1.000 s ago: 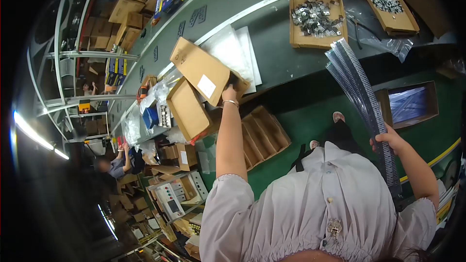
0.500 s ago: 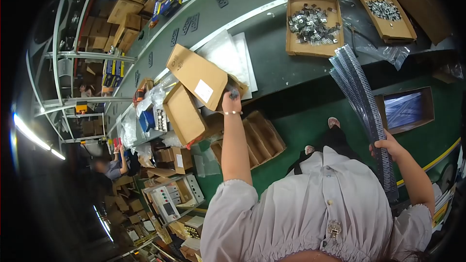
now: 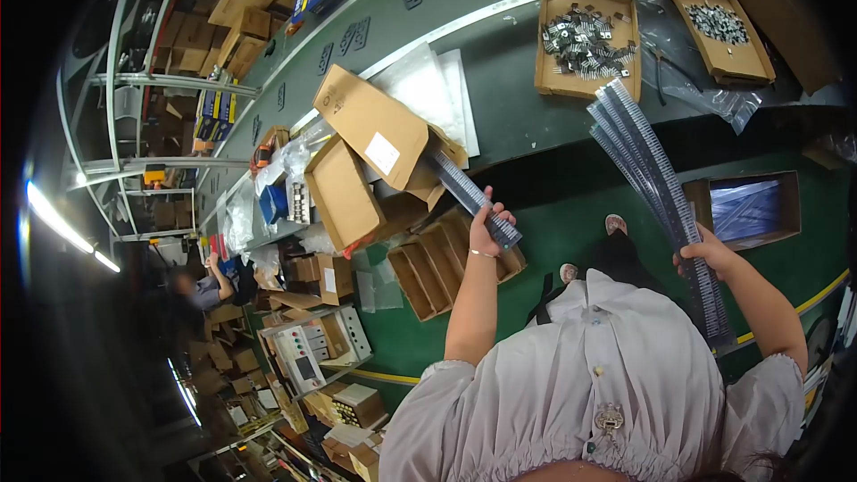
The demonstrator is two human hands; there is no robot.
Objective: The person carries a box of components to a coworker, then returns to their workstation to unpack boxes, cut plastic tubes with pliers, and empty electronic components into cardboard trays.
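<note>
My left hand (image 3: 489, 225) is closed around dark, ridged component tubes (image 3: 457, 183), whose far ends are still inside a tilted brown carton (image 3: 353, 112) with a white label. My right hand (image 3: 707, 254) grips a fanned bundle of long component tubes (image 3: 650, 156) upright in front of my right side. Its top ends reach near the bench edge, just below a shallow cardboard tray (image 3: 544, 82) of loose black parts with metal legs. How many tubes the left hand holds cannot be made out.
An open cardboard tray (image 3: 335, 201) sits beside the carton. Another tray (image 3: 763, 71) of small metal parts lies at the bench's far right. On the floor stand a divided carton (image 3: 424, 281) and a box (image 3: 794, 178) with plastic-wrapped contents. A co-worker (image 3: 210, 290) is at left.
My left hand was at the carton's mouth; it has moved right and towards me, drawing tubes partly out. My right hand keeps its bundle, whose top has swung slightly left.
</note>
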